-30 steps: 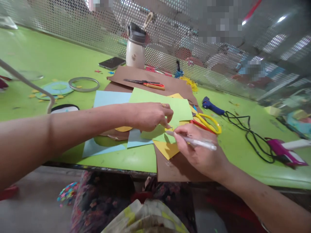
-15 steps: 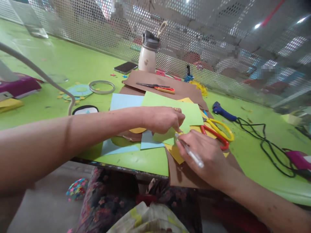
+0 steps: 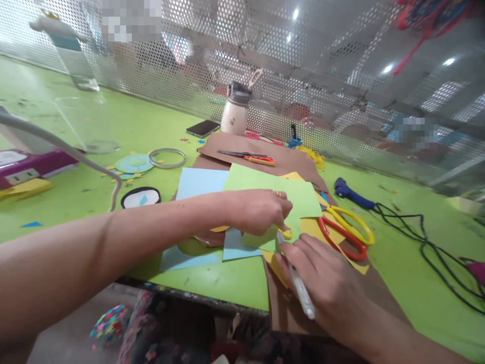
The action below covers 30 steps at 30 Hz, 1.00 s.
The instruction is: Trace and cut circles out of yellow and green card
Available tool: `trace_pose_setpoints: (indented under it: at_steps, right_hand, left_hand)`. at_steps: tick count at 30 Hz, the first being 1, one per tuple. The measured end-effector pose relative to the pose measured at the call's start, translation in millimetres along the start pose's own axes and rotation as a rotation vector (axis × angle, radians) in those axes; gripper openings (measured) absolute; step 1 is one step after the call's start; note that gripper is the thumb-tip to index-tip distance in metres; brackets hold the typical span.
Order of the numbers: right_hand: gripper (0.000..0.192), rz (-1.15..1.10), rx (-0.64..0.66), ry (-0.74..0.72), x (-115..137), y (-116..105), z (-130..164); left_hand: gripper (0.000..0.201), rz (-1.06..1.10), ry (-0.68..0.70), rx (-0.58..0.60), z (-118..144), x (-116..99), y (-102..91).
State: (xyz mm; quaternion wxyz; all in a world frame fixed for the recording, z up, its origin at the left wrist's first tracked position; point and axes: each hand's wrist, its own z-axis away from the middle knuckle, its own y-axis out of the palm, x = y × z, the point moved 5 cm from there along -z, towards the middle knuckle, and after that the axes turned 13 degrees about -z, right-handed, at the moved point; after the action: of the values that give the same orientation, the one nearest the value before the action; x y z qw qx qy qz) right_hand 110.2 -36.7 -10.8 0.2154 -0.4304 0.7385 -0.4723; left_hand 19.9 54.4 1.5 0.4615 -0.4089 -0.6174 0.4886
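Observation:
In the head view my right hand (image 3: 322,275) is closed round a pale, clear-barrelled pen (image 3: 302,293). Its tip is beside a small curved yellow paper piece (image 3: 286,233) on the light green paper (image 3: 265,184). My left hand (image 3: 261,211), fingers curled and a ring on one, presses this yellow piece down with a fingertip. Beneath lie light blue sheets (image 3: 202,183), yellow paper (image 3: 311,228) and brown card (image 3: 290,308). To the right of the green paper lie scissors with red and yellow handles (image 3: 350,225).
Other scissors (image 3: 259,159) rest on brown card behind. A bottle (image 3: 234,116), a phone (image 3: 202,128), a metal ring (image 3: 167,158) and a clear cup (image 3: 89,126) stand or lie farther back. At right is a blue glue gun (image 3: 352,194) with a black cord. A perforated screen (image 3: 182,76) borders the table.
The camera view has tilted, so the table sits lower in the picture. The pen tip and left fingertip stay at the yellow piece, which now shows more clearly.

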Motion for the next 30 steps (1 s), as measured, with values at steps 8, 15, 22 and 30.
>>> trace_pose_setpoints:
  at_steps: [8,15,22,30]
  right_hand:
    - [0.029,0.005,-0.083,0.021,6.4,-0.4,-9.7]
    - [0.023,-0.055,-0.102,0.036,3.6,-2.4,-4.2]
    - [0.024,-0.056,-0.172,0.051,0.4,1.4,1.9]
    - [0.033,-0.075,-0.001,0.016,3.3,-14.2,2.0]
  left_hand:
    - [0.039,-0.037,-0.009,0.032,2.7,-1.9,-2.7]
    - [0.046,-0.015,-0.019,0.060,2.3,-0.1,0.7]
    - [0.050,-0.002,-0.033,0.091,2.1,-0.8,0.1]
    - [0.051,-0.006,-0.037,0.091,2.2,-1.0,-1.5]
